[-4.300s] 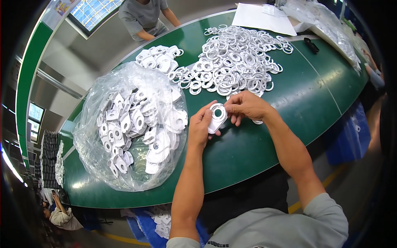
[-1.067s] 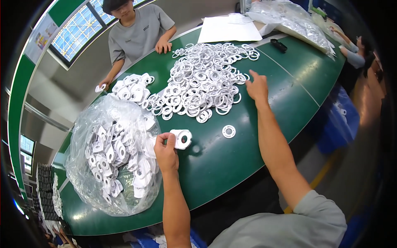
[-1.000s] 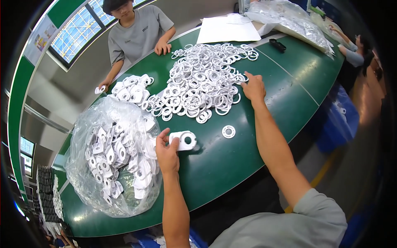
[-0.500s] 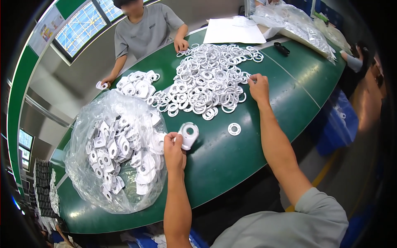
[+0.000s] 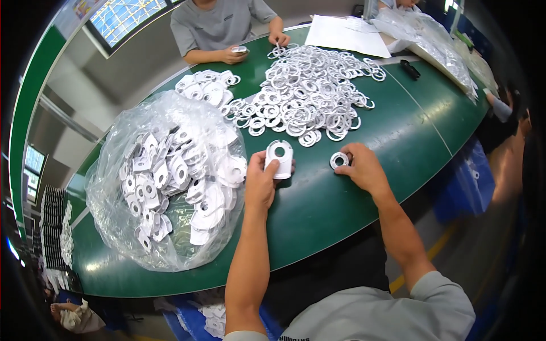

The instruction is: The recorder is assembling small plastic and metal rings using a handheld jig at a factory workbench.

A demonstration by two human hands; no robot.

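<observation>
My left hand [image 5: 263, 183] grips a white plastic housing [image 5: 278, 166] with a flat base, a rounded top and a round hole. The thumb lies across its front and fingertips show at its right side. To the right, my right hand [image 5: 365, 166] pinches a white ring [image 5: 339, 161] with small marks around its face, between thumb and index finger. The ring is on or just above the table; which, I cannot tell. Beyond both hands lies a large heap of white rings [image 5: 307, 94]. Left of my left hand, a clear plastic bag [image 5: 114, 227] holds many more white housings [image 5: 151, 190].
The green table [image 5: 318, 221] has a curved-looking edge near me. Across it, a person in a grey shirt holds a white part [image 5: 239, 49] beside a small pile of housings [image 5: 205, 85]. White paper [image 5: 347, 35], a black object [image 5: 409, 69] and plastic wrapping [image 5: 426, 42] lie at the back right.
My right hand has come back from the heap's right edge to the lone ring and pinched it. My left hand has turned the housing more upright. The person opposite has drawn a hand inward.
</observation>
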